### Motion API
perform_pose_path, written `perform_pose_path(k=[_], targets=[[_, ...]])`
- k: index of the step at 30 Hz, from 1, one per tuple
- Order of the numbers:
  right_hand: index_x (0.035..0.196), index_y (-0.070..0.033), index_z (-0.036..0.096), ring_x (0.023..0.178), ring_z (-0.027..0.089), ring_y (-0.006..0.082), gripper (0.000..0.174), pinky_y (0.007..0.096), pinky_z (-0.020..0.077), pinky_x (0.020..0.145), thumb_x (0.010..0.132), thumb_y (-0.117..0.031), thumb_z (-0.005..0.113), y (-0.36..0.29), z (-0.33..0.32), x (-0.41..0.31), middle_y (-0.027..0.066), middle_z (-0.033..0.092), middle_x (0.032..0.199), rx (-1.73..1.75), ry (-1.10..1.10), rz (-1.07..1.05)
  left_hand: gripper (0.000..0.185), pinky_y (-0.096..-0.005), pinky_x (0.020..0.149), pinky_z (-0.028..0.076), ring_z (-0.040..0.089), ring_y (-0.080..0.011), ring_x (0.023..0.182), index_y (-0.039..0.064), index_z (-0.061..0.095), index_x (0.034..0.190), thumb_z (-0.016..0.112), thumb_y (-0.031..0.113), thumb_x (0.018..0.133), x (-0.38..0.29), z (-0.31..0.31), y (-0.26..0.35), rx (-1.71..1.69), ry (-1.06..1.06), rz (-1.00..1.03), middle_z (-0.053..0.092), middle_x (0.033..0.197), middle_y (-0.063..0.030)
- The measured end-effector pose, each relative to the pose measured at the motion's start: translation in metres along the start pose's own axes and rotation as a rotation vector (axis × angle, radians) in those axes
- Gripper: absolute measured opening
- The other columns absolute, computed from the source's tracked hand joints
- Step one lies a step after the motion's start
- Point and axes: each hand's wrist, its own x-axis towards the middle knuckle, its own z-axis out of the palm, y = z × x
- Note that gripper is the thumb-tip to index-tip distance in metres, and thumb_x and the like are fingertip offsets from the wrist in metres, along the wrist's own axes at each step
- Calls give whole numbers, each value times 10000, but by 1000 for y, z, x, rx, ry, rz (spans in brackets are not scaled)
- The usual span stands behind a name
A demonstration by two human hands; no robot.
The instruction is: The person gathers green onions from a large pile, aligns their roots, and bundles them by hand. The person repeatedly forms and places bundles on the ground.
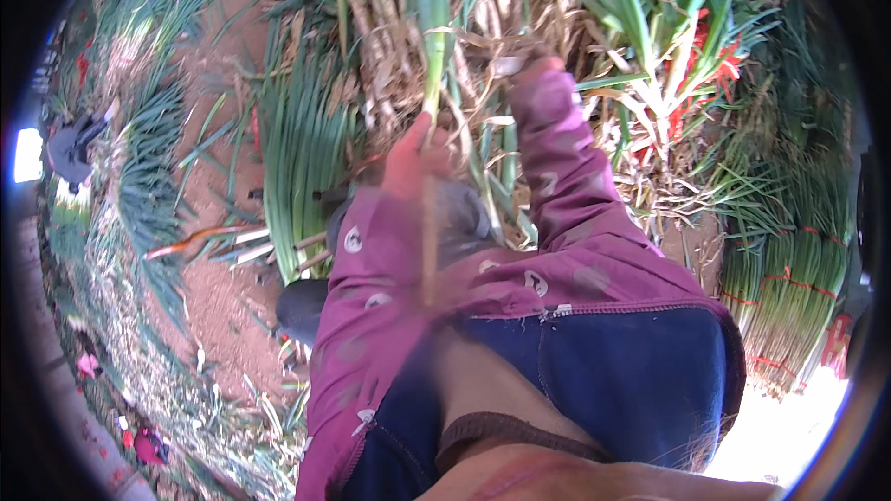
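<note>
My left hand (415,156) is closed around a long green onion stalk (436,59). Its green leaves point away from me, and its pale lower end runs back towards my chest, blurred. Farther right, my right hand (541,68) is bent at the wrist among dry, papery onion leaves (494,45). A small whitish thing (507,67) shows at its fingers; blur hides what it is and whether it is gripped. In front of both hands stands a mass of untrimmed green onions (379,35) with brown outer leaves.
Green onions (303,132) lie piled to my left, above cut stalk ends on bare soil (223,306). Bundles tied with red string (790,285) stand at right. Red ties (686,83) hang among leaves at upper right. Another person (73,146) bends over onions at far left.
</note>
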Motion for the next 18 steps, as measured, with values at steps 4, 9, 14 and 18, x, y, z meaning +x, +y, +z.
perform_pose_path(k=[4, 9, 14, 18], targets=[[1005, -69, 636, 561, 570, 220, 343, 347, 472, 542, 937, -405, 621, 40, 52, -51, 87, 656, 776, -217, 77, -89, 301, -201, 453, 284, 286, -29, 477, 5, 506, 1264, 476, 214, 1050, 3, 1, -1, -132, -488, -134, 375, 735, 50], [1037, -61, 652, 611, 618, 220, 271, 359, 519, 569, 929, -310, 660, 71, 67, -47, 117, 682, 799, -374, -57, -208, 229, -204, 454, 288, 300, -34, 480, 25, 493, 1232, 476, 152, 1043, 0, -6, 0, -158, -560, -63, 374, 751, 43], [1086, -47, 660, 818, 654, 238, 311, 372, 530, 654, 963, -328, 615, 102, 18, 1, 103, 672, 864, -983, 203, -103, 199, -202, 429, 265, 288, -32, 463, 45, 512, 1212, 491, 110, 1025, 5, 5, -3, 39, -213, 12, 349, 684, 54], [1152, -52, 631, 880, 647, 238, 326, 367, 523, 718, 961, -314, 606, 128, -26, -11, 114, 664, 945, -1257, 128, -41, 311, -186, 382, 268, 383, -28, 451, 4, 588, 1172, 687, 104, 895, -8, 36, -3, 336, 58, 238, 472, 655, 46]])
